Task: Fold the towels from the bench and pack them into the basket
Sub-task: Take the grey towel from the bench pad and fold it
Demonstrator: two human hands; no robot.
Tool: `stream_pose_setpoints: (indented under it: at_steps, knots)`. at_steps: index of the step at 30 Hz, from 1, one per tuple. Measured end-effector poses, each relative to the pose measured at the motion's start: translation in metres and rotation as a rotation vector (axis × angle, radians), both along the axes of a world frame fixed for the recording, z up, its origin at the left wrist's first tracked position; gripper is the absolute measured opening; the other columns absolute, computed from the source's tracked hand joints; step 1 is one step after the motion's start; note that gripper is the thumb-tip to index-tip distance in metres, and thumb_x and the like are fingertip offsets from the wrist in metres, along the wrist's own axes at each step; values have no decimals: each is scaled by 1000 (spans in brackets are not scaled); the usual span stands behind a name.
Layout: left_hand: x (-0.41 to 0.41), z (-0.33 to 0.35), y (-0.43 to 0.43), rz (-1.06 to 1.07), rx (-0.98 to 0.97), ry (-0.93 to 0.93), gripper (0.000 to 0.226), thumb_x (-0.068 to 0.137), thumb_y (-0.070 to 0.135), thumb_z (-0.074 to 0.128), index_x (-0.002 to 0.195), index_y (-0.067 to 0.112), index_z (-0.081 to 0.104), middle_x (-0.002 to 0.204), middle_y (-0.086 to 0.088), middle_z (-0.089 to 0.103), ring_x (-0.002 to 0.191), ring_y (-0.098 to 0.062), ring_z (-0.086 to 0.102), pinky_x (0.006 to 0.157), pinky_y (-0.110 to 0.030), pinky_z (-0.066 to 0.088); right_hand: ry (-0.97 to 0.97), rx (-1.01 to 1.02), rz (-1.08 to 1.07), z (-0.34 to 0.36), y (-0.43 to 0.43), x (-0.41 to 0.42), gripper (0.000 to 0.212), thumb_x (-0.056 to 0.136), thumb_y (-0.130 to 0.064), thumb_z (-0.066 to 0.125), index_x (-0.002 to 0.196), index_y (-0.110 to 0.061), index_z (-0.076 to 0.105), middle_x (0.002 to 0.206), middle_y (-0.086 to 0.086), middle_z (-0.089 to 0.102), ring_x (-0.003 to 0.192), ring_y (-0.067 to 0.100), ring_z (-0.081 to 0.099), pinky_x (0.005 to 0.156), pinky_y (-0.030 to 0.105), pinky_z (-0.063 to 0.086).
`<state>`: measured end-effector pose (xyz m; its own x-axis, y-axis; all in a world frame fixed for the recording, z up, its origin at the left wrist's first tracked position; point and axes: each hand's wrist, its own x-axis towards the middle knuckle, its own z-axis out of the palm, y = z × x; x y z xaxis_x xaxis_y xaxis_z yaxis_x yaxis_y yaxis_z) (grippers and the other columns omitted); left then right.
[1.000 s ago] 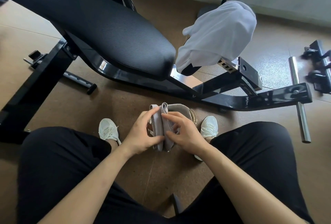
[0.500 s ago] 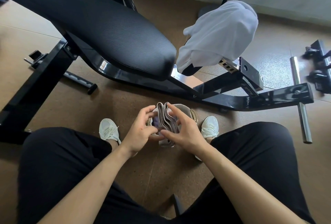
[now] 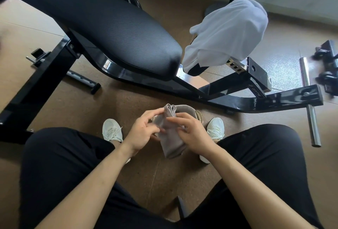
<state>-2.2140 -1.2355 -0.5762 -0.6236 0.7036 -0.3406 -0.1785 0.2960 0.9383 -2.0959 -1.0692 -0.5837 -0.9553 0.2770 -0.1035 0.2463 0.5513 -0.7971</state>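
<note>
My left hand [image 3: 144, 131], right hand [image 3: 192, 133] pinching folded grey towel [image 3: 171, 141] over basket [image 3: 199, 116]; white towel [image 3: 226, 33] lying unfolded on bench [image 3: 118, 27].

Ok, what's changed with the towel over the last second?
The grey towel has tipped from standing on edge to lying flatter, its near end now reaching toward the person. The left grip and right grip both still hold it. The white towel, bench and basket are unchanged.
</note>
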Motion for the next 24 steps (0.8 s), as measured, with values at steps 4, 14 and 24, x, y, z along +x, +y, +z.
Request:
stream_pose_setpoints:
  at_steps: [4,14,24]
  knots:
    - [-9,-6,-2,223,-130,96,43,96,6,61,133,28,60,135,-2,60,102,-12,65,81,-27,58,-1,-264,-41,16,10,5,47,97,4,54,133,-23,67,135,-15,55,114,6,58,88,18,45]
    - [0,-2,-5,56,150,-391,81,85,34,72,142,62,23,145,-5,53,130,-27,59,109,-57,47,59,-693,-282,35,29,14,55,100,1,55,141,-36,58,132,0,67,105,25,72,91,47,56]
    - [-4,-9,-9,-131,-46,42,60,95,15,69,129,62,53,147,12,37,138,-21,43,111,-54,47,-108,-294,-211,21,40,18,58,99,-8,58,143,-44,51,136,-24,48,100,27,67,89,46,58]
